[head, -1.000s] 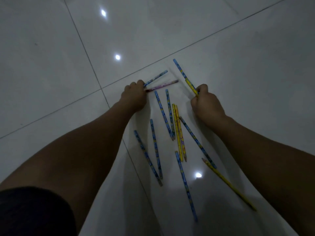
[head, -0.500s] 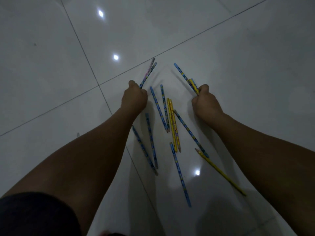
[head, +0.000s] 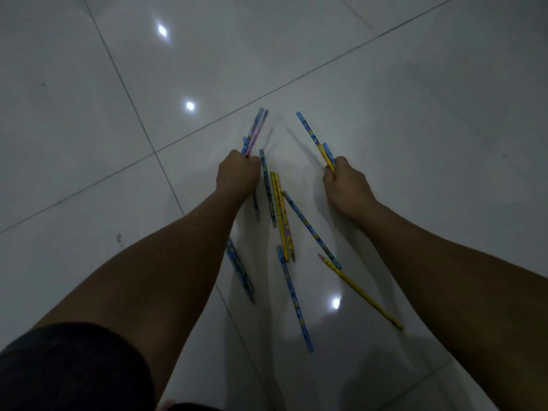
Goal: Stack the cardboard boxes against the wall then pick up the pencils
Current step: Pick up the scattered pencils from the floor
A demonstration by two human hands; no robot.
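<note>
Several blue and yellow pencils lie scattered on the white tiled floor between my arms. My left hand (head: 237,173) grips a small bunch of pencils, blue and pink (head: 255,130), which point up and away from me. My right hand (head: 344,180) grips a blue-and-yellow pencil (head: 311,134) together with a short blue one (head: 328,151). A pair of yellow pencils (head: 281,215) lies side by side between my hands. A long blue pencil (head: 295,298) and a long yellow pencil (head: 360,292) lie nearer to me. No cardboard boxes are in view.
The glossy floor tiles (head: 89,129) show dark grout lines and bright light reflections (head: 189,106). A dark sleeve or garment (head: 65,369) fills the lower left corner. Another blue pencil (head: 241,269) lies partly under my left forearm.
My left hand has gathered its pencils and turned them from lying sideways to pointing upward. My right hand has added a short blue pencil to its hold. The view has shifted slightly.
</note>
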